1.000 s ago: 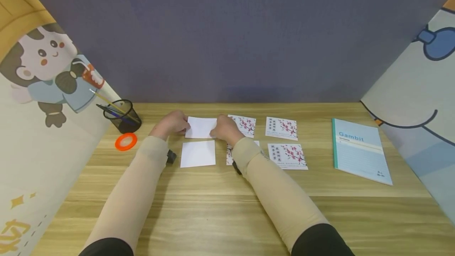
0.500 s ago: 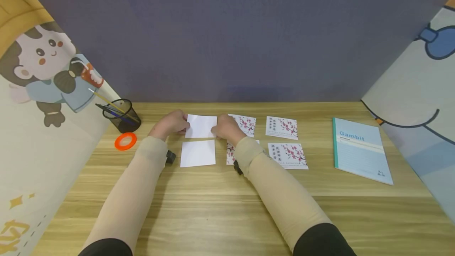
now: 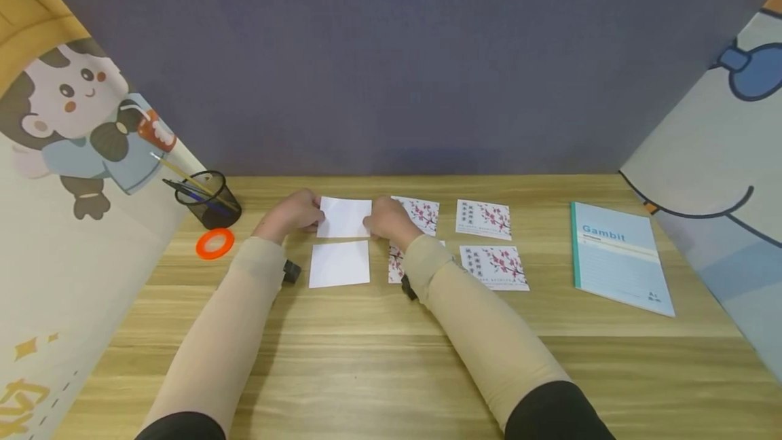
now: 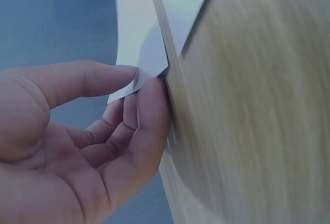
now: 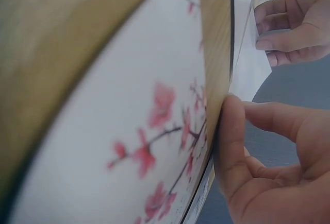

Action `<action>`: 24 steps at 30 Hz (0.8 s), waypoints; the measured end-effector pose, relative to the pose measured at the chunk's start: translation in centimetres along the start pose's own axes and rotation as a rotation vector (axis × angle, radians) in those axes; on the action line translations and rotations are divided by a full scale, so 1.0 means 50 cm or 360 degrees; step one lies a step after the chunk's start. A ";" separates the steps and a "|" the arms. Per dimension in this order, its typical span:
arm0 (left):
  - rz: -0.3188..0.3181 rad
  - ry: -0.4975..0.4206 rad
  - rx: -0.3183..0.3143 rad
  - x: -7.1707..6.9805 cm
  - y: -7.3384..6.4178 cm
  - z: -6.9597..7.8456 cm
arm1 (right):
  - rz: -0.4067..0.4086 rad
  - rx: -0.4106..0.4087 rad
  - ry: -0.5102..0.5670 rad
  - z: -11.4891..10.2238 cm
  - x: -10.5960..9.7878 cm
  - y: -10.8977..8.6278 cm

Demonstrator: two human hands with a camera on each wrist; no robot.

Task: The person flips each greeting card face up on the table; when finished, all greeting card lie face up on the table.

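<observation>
We pinch the white card [image 3: 344, 216] with left hand [image 3: 292, 213] and right hand [image 3: 386, 218]; next, we'd judge, laying it flat on the counter [image 3: 391, 358].

Head view looks down across the desk [image 3: 391, 358]; both wrist views sit close, sharing the white card [image 3: 344, 217].

Soft, even light, faint shadows; sharp head view with bowed edges, both wrist close-ups blurred.
</observation>
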State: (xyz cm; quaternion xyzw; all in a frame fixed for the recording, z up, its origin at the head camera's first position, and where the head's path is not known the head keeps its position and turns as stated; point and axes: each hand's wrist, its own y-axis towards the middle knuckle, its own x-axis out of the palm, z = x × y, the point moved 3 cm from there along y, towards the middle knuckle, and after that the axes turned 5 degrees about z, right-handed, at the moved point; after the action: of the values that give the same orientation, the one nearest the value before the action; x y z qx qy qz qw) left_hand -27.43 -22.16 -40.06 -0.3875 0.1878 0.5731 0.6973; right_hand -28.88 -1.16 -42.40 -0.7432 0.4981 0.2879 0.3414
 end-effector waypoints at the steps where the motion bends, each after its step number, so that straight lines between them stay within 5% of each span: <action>1: -0.0003 -0.0012 0.0001 0.000 0.000 -0.001 | -0.0008 0.0016 0.0008 -0.006 -0.005 -0.007; 24: 0.0060 -0.0104 -0.0061 -0.003 -0.008 0.004 | 0.0098 0.0041 0.0292 0.002 -0.005 -0.016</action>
State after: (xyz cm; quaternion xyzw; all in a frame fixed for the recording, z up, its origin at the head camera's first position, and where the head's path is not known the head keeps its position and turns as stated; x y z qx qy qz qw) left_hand -27.11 -22.11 -39.70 -0.3783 0.1611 0.6019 0.6846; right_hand -28.24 -0.71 -42.10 -0.7463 0.5536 0.2226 0.2949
